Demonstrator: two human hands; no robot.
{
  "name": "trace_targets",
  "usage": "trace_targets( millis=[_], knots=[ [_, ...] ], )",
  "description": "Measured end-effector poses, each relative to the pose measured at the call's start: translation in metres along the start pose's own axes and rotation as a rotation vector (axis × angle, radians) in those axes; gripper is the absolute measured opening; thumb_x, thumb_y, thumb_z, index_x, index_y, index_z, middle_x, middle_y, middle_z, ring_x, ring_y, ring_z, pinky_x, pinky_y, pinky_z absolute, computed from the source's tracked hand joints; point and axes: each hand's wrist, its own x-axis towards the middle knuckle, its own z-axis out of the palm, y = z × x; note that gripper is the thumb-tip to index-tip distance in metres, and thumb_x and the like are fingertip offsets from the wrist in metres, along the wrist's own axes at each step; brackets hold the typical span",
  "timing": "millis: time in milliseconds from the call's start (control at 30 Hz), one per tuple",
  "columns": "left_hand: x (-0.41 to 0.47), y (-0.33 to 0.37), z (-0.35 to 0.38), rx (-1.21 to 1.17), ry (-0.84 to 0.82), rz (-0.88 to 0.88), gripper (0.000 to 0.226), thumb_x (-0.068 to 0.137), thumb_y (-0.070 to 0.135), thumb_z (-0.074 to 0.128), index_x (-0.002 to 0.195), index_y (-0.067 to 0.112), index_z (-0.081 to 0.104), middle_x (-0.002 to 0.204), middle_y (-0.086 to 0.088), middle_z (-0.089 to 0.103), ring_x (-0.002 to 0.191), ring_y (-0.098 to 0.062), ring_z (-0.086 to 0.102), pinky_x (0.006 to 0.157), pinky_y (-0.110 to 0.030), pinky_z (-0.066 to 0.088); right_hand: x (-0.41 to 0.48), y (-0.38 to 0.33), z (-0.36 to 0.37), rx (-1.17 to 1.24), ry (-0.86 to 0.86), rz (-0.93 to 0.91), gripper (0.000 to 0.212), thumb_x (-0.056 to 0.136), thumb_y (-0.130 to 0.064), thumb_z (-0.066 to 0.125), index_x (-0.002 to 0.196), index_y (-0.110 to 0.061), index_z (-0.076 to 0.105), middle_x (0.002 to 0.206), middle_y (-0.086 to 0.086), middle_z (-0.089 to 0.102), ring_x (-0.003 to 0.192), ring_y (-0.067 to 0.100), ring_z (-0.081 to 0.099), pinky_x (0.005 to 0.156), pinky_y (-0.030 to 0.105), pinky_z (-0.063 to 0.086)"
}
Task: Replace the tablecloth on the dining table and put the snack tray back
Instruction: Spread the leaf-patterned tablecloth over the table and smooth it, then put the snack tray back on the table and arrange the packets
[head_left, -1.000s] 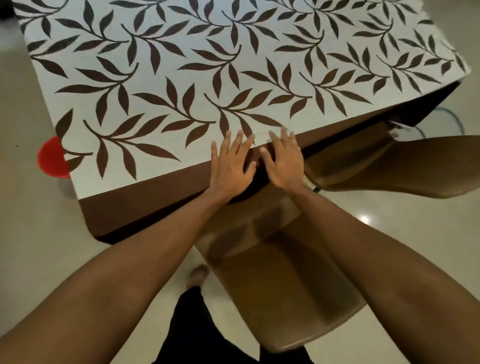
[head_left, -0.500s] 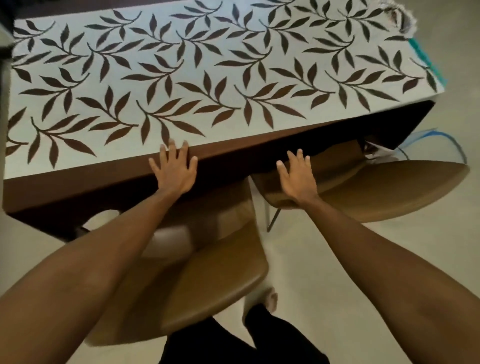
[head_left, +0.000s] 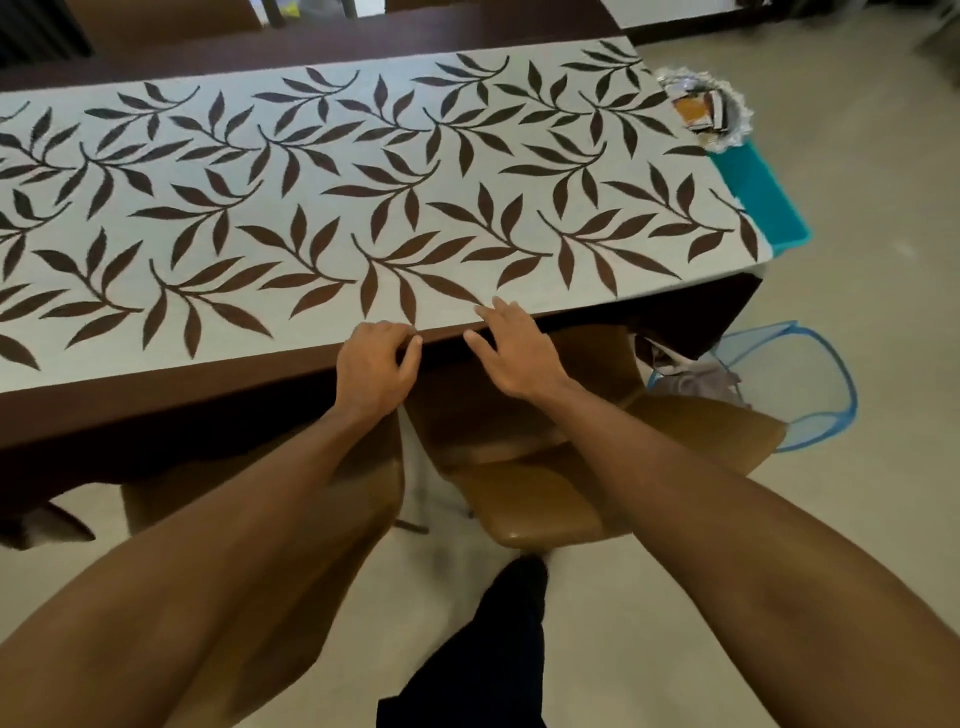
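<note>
The leaf-patterned tablecloth (head_left: 363, 208) lies spread over the tabletop. At its near brown border, the left hand (head_left: 376, 364) has its fingers curled onto the cloth, and the right hand (head_left: 514, 348) rests with its fingers apart. The snack tray (head_left: 709, 111) sits at the far right corner, touching a teal box (head_left: 763, 197).

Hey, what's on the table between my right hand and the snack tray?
Only bare tablecloth. In the head view, nothing stands on the leaf-patterned stretch between the right hand and the snack tray at the far right corner.
</note>
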Motion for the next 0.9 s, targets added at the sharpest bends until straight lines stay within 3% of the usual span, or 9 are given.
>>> trace_targets(
  millis=[100,233,467,667,767,900],
  knots=[
    [0.04,0.026,0.038,0.006,0.026,0.005,0.036,0.099,0.043,0.047,0.119,0.021,0.068,0.121,0.002,0.067,0.118,-0.018,0.056,0.097,-0.048,0.047,0.024,0.035,-0.019,-0.111,-0.031,-0.05,0.062,0.105,-0.058,0.03,0.159,-0.029,0.026,0.17,0.003,0.015,0.157,0.027,0.007,0.124,0.06,0.012],
    [0.093,0.076,0.094,-0.028,0.015,-0.044,0.035,0.101,0.039,0.049,0.127,0.021,0.064,0.14,-0.003,0.058,0.138,-0.022,0.044,0.11,-0.05,0.038,0.048,0.127,-0.053,-0.226,-0.082,-0.017,0.059,0.105,-0.058,0.026,0.159,-0.034,0.023,0.171,0.002,0.008,0.157,0.027,0.003,0.123,0.061,0.004],
    [0.145,0.157,0.145,-0.024,-0.073,0.004,0.04,0.1,0.036,0.05,0.135,0.018,0.057,0.152,-0.008,0.047,0.148,-0.027,0.031,0.117,-0.054,0.028,0.035,0.269,-0.129,-0.267,0.124,0.199,0.058,0.105,-0.055,0.031,0.155,-0.027,0.034,0.166,0.012,0.024,0.154,0.033,0.017,0.121,0.064,0.014],
    [0.177,0.216,0.178,-0.036,-0.169,-0.162,0.052,0.103,0.044,0.042,0.151,0.024,0.041,0.167,-0.003,0.019,0.155,-0.024,0.007,0.124,-0.055,0.009,0.101,0.292,-0.162,-0.169,0.088,0.028,0.056,0.106,-0.053,0.031,0.155,-0.026,0.036,0.168,0.008,0.022,0.156,0.031,0.012,0.123,0.061,0.006],
    [0.183,0.239,0.196,0.078,-0.213,-0.262,0.058,0.104,0.05,0.033,0.156,0.026,0.03,0.168,0.001,0.015,0.156,-0.023,0.002,0.124,-0.054,0.0,0.111,0.33,-0.173,-0.218,0.066,0.064,0.059,0.104,-0.056,0.026,0.156,-0.029,0.034,0.168,0.007,0.021,0.156,0.031,0.013,0.123,0.062,0.009],
    [0.184,0.266,0.207,0.124,-0.155,-0.414,0.057,0.104,0.048,0.037,0.155,0.025,0.031,0.167,-0.002,0.019,0.155,-0.025,0.007,0.123,-0.057,0.004,0.1,0.383,-0.193,-0.26,0.056,-0.01,0.06,0.103,-0.059,0.027,0.156,-0.03,0.034,0.168,0.008,0.022,0.155,0.032,0.017,0.121,0.064,0.015]
  ],
)
